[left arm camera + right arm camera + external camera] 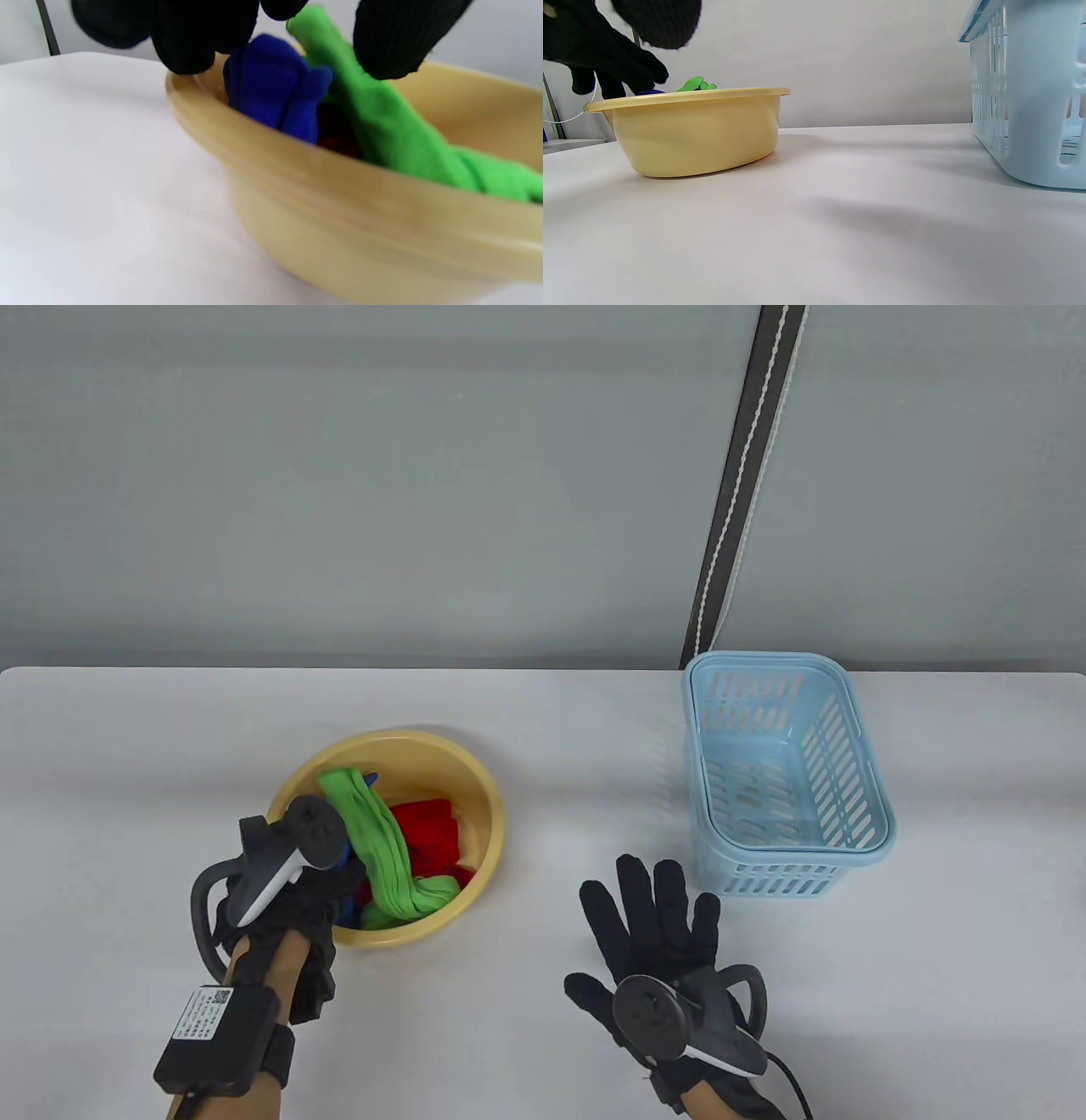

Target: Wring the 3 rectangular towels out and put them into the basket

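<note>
- Table view shows the white table [543, 1052] filling the lower half of the frame, its far edge running straight across the middle; a wide bare stretch lies between bowl and basket.
- Light blue basket [785, 772] stands at centre right, near the table's far edge, with nothing visible inside it.
- Yellow bowl [488, 823] sits left of centre and holds all three towels: the green towel [382, 840] draped across the top, the red towel [433, 831] beneath it, the blue towel [275, 89] by the bowl's near-left rim.
- Right hand [657, 950] lies flat on the table at lower centre, fingers straight and spread, holding nothing, just short of the basket's near wall.
- Left hand [288, 899] hangs over the bowl's lower-left rim; its fingertips [390, 46] hover at the blue and green towels, and whether they grip cannot be told.
</note>
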Available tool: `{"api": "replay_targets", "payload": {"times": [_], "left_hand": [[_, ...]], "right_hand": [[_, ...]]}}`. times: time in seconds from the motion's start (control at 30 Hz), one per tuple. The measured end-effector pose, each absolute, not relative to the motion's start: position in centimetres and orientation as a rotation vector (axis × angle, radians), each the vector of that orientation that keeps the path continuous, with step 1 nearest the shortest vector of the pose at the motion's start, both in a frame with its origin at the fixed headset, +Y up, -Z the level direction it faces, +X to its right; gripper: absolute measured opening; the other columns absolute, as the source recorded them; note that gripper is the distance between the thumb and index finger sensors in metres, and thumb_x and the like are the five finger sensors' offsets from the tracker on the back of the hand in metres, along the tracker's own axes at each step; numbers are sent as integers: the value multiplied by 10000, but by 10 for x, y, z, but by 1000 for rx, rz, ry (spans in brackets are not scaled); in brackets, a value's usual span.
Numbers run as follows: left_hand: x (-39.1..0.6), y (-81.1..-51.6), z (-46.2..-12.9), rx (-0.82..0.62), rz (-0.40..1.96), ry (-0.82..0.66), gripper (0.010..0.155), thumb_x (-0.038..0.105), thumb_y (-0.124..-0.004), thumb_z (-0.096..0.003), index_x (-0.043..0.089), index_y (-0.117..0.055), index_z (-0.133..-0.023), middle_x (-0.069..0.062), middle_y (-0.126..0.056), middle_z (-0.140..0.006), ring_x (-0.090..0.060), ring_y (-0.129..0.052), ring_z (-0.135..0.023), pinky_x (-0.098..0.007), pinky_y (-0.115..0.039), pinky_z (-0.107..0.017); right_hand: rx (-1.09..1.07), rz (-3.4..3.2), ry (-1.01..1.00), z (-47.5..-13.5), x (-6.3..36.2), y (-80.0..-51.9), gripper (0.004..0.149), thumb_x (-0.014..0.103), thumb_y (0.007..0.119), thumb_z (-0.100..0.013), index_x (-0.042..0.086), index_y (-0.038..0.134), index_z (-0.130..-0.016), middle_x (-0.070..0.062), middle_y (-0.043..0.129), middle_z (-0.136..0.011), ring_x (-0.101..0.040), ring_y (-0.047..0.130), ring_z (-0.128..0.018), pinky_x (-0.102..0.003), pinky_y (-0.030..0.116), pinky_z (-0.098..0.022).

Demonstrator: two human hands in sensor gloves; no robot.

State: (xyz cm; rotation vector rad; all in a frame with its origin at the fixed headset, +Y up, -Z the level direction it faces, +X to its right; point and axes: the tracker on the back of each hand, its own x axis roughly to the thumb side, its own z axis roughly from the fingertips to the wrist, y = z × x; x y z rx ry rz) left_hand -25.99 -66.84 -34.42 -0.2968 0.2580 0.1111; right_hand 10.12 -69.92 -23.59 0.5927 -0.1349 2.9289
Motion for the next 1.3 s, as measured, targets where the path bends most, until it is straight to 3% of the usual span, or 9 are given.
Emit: {"api": "replay_targets", "payload": {"times": [0.23,0.33,0.53,1.07,1.3], "left_hand": [[-252,-676,-358,-243,-83,309,817,569,-867,-480,222,-539,-1143,-122,-784,-1068,-361,-877,-742,-480,-821,-506],[-249,-677,-362,-213,-119,315,713,487,-912,-478,225,-655,-1089,-99,-896,-954,-338,-923,-655,-461,-852,-461],[-251,-666,-362,-126,-61,327,586,419,-931,-479,223,-768,-1007,-112,-958,-861,-309,-976,-586,-441,-883,-402],[-260,-562,-331,141,31,302,550,409,-912,-494,243,-774,-999,-107,-929,-887,-318,-960,-626,-451,-869,-418],[-241,-526,-304,294,200,151,545,403,-914,-493,243,-779,-996,-109,-922,-893,-324,-957,-635,-452,-868,-419]], "right_hand": [[591,2927,-112,-238,101,-701,960,615,717,-561,274,31,-1140,-231,47,-1201,-532,9,-1074,-809,159,-665],[591,2925,-114,-238,101,-700,958,613,717,-562,274,32,-1139,-231,46,-1201,-532,10,-1075,-809,160,-665],[586,2913,-132,-238,104,-699,955,610,717,-563,272,34,-1140,-232,51,-1202,-534,15,-1075,-810,162,-664],[596,2883,-158,-235,105,-696,953,607,716,-565,271,35,-1141,-235,55,-1202,-538,23,-1077,-811,166,-663],[593,2879,-187,-233,108,-687,950,605,717,-567,277,34,-1140,-227,50,-1204,-536,21,-1080,-811,161,-666]]}}
